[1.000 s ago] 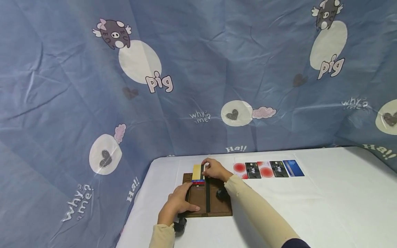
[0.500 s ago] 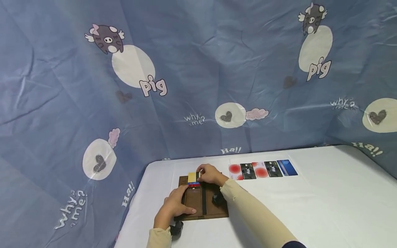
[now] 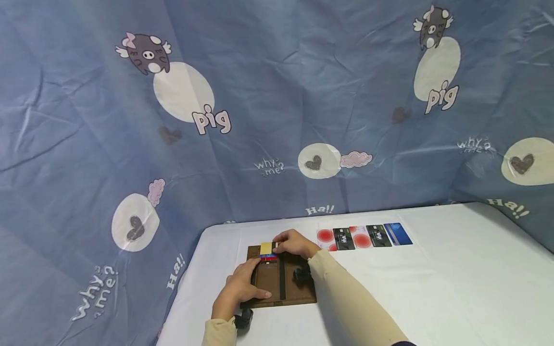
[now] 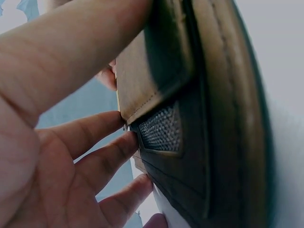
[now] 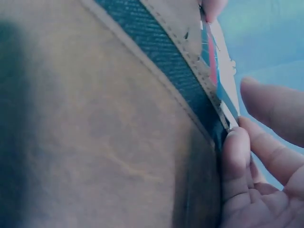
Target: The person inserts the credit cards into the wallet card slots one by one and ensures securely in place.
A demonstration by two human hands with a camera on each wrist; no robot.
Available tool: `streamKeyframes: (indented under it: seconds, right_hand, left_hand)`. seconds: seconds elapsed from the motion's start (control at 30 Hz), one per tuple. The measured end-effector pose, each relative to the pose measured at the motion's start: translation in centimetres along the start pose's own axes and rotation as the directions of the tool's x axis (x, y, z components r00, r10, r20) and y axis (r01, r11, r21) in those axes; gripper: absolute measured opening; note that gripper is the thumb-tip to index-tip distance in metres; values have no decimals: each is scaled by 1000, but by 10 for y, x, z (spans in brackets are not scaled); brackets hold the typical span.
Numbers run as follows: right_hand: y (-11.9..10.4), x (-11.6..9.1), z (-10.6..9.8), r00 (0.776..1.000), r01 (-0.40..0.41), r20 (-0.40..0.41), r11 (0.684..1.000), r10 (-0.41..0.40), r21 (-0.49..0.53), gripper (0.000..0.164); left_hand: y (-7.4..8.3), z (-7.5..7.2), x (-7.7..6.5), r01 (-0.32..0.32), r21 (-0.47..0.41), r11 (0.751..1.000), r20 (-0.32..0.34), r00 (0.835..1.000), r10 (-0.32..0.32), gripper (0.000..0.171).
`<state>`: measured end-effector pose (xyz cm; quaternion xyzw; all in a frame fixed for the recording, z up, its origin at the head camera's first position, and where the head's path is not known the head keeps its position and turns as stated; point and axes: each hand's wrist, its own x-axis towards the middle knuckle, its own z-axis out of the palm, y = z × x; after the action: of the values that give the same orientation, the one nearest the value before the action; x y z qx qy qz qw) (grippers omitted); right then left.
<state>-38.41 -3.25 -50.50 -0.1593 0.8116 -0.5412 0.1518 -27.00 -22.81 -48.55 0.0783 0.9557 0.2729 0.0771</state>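
Note:
An open brown wallet point(image 3: 298, 294) lies on the white table. My right hand point(image 3: 296, 242) pinches the right side of a yellow card point(image 3: 266, 248) with a dark stripe, at the wallet's upper left pocket. Just below it, the edges of a blue and a red card point(image 3: 270, 258) peek out of slots. Along the wallet's left side rests my left hand point(image 3: 240, 286), thumb over the leather and index fingertip by the card edges. In the left wrist view, its spread fingers point(image 4: 97, 161) touch the wallet's edge near a mesh window point(image 4: 161, 128).
To the right of the wallet, several cards lie in a row: red-and-white ones point(image 3: 361, 240), black Vip ones point(image 3: 344, 239) and a blue one point(image 3: 398, 234). A blue printed cloth point(image 3: 242, 192) hangs behind the table point(image 3: 454, 283).
The yellow card has slid down toward the wallet, so less of it shows above the pocket. My right hand has moved down with it; my left hand keeps its place on the wallet.

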Motion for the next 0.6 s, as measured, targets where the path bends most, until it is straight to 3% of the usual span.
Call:
streamKeyframes:
  seconds: [0.17, 0.4, 0.6]
  right_hand:
    - [2, -1, 4, 1000, -1, 15, 999, 0, 49, 35]
    - [8, -5, 8, 1000, 0, 6, 1000, 0, 31, 30]
    - [4, -3, 5, 1000, 18, -3, 999, -18, 41, 24]
  left_hand:
    - [-2, 1, -3, 0, -15, 1000, 1, 1000, 0, 100]
    - [-2, 5, -7, 1, -36, 999, -2, 1000, -1, 102]
    - [3, 0, -3, 17, -30, 999, -11, 1000, -18, 105]
